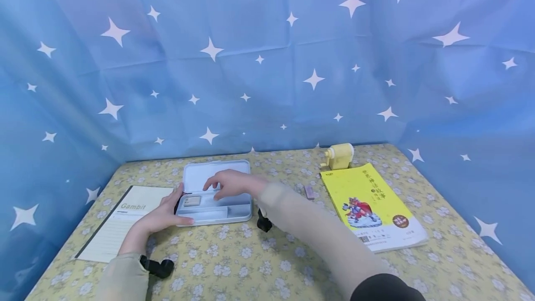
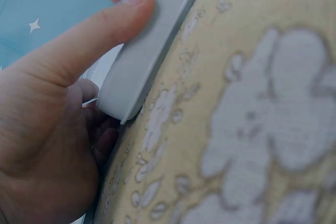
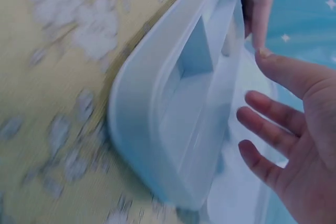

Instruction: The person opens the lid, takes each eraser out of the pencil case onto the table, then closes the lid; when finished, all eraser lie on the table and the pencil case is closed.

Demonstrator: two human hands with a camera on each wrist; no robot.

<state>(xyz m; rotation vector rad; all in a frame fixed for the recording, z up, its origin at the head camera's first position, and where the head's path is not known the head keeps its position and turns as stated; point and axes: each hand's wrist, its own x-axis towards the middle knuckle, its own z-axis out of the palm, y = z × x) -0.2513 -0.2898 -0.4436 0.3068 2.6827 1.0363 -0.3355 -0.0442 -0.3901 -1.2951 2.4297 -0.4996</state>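
Notebook [image 1: 121, 222] marked "Gambit" lies near the desk's [image 1: 292, 264] left edge, flat, closed. Just right of it, the left hand [image 1: 165, 215] grips the left end of the pale blue pencil case [image 1: 217, 192]: thumb along the front rim, other fingers curled round the end wall. The left wrist view confirms it, thumb [image 2: 105, 30] pressed on the case edge.

The case sits toward the back, left of the desk's centre, lid already swung open and lying flat behind the tray. In the tray's left compartment lies a small eraser [image 1: 192, 201]; the long compartment beside it looks bare, though the hand hides part of it.

The right hand [image 1: 230, 185] hovers over the tray, fingers spread and relaxed, holding nothing; the right wrist view shows the open palm beside the tray's inner wall, apart from it as far as I can tell.

Further right, a small brownish block [image 1: 309, 192] lies loose on the desk, then a yellow book [image 1: 372, 206] toward the right edge, and a yellow pencil sharpener [image 1: 338, 156] behind it at the back edge.

Judged progress: case opened and steadied, one item inside; loose items remain outside.
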